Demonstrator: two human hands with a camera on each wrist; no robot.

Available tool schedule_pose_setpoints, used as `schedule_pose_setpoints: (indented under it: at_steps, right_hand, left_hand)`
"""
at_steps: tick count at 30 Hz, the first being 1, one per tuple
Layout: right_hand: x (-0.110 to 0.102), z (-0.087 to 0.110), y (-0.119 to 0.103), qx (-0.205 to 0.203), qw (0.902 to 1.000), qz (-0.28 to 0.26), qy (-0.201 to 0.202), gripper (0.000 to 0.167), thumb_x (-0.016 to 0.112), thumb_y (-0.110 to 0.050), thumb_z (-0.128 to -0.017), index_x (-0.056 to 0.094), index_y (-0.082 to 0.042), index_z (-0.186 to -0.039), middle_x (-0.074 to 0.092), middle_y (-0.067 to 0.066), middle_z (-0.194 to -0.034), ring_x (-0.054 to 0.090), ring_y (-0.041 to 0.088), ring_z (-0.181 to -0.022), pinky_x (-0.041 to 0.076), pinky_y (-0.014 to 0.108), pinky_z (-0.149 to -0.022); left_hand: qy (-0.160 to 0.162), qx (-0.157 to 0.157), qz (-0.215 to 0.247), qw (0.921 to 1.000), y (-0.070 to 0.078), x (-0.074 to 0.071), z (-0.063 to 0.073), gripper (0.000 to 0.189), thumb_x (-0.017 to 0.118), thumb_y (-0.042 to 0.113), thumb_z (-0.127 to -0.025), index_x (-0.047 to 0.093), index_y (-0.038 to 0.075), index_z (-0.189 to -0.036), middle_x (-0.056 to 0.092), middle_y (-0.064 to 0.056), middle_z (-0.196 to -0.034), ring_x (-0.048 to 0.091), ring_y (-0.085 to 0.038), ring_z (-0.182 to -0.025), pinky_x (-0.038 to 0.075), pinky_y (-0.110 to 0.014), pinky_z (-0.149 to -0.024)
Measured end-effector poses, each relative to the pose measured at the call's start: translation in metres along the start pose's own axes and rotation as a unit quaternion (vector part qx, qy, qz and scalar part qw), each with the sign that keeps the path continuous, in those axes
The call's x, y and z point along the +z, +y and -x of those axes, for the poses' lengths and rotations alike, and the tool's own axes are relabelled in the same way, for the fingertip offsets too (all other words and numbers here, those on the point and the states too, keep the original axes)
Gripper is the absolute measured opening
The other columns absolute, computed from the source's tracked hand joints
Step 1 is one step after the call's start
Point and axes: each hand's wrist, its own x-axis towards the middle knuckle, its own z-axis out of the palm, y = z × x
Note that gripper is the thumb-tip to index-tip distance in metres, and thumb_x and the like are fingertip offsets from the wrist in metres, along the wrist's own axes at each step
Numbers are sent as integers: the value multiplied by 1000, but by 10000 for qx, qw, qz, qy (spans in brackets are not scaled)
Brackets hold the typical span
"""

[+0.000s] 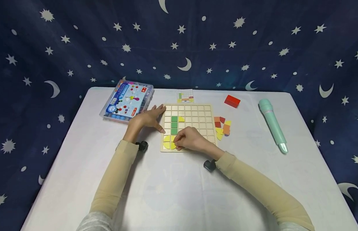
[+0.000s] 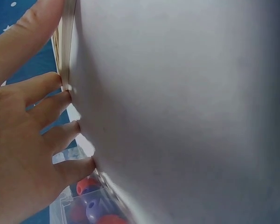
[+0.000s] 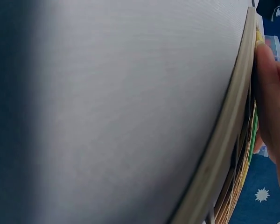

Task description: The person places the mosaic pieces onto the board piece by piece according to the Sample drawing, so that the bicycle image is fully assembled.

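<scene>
Head view: right hand (image 1: 193, 140), fingers bent, tips at yellow quarter-circles (image 1: 166, 145), lower left of grid board (image 1: 200, 114); whether one is pinched, cannot tell. Left hand (image 1: 147, 119), fingers spread, against board's left edge. Step, apparently: seating a yellow piece; next move calls for squaring it within its cell. Beyond: green squares (image 1: 174, 125); loose pieces (image 1: 226, 129), right; pattern card (image 1: 185, 96), behind.

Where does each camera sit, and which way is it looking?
Head: worn on the head, looking forward and down at the board; left hand, right hand and sleeves show.
Left wrist: on that wrist, looking across the table and board edge; the left hand shows.
Right wrist: on that wrist, looking along the board edge; the right hand shows.
Head and left wrist share the left hand, board and plastic box.
</scene>
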Motion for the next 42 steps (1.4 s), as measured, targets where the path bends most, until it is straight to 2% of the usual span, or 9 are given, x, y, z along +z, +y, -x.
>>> schedule_pose_setpoints:
  at_steps: [9,13,16,23,31,38,42]
  right_hand:
    - [-3,1,0,23,9997,-241,72,10,68,-6,-97,75,-2,-103,76,6,-84,76,16,-72,55,22,-61]
    - [-7,2,3,-21,9995,-309,110,13,68,-7,-97,75,-2,-106,76,6,-88,76,16,-75,55,22,-64]
    - [-15,4,7,-133,9996,-181,150,14,71,-10,-96,76,-5,-107,75,5,-90,73,17,-76,57,25,-66]
    - [-35,16,19,-314,9991,-18,275,15,72,-13,-93,78,-10,-107,75,6,-91,65,22,-74,52,27,-63]
    - [-60,35,42,-81,9969,271,732,15,75,-22,-94,79,-16,-107,71,2,-93,63,24,-76,51,28,-65]
    - [-83,46,58,-49,9950,146,988,19,76,-19,-93,78,-10,-110,69,8,-92,62,26,-76,51,26,-62]
    - [-90,49,64,126,9935,202,1111,20,75,-19,-93,78,-9,-110,68,8,-93,61,25,-79,50,25,-62]
  left_hand:
    - [32,-1,2,10000,-1,0,-1,116,88,38,-80,15,17,-167,0,-2,-175,-5,-30,-161,-7,-65,-125]
    - [22,14,5,10000,-1,0,0,116,89,37,-80,15,17,-167,0,-2,-175,-5,-30,-161,-6,-65,-125]
    - [48,23,18,10000,1,-2,0,116,89,37,-80,15,17,-167,0,-2,-175,-5,-30,-161,-7,-66,-125]
    - [27,16,59,10000,-1,-1,-2,117,89,36,-79,14,17,-167,0,-2,-175,-5,-30,-161,-9,-66,-124]
    - [-10,-61,218,9997,-4,3,0,118,90,36,-77,15,21,-167,0,2,-175,-5,-27,-161,-11,-66,-124]
    - [4,-117,206,9997,-3,2,-1,118,90,37,-77,15,22,-167,1,2,-175,-5,-27,-162,-11,-65,-124]
    - [0,-82,175,9998,-4,3,-2,118,90,36,-77,14,21,-167,0,1,-175,-6,-28,-161,-10,-65,-124]
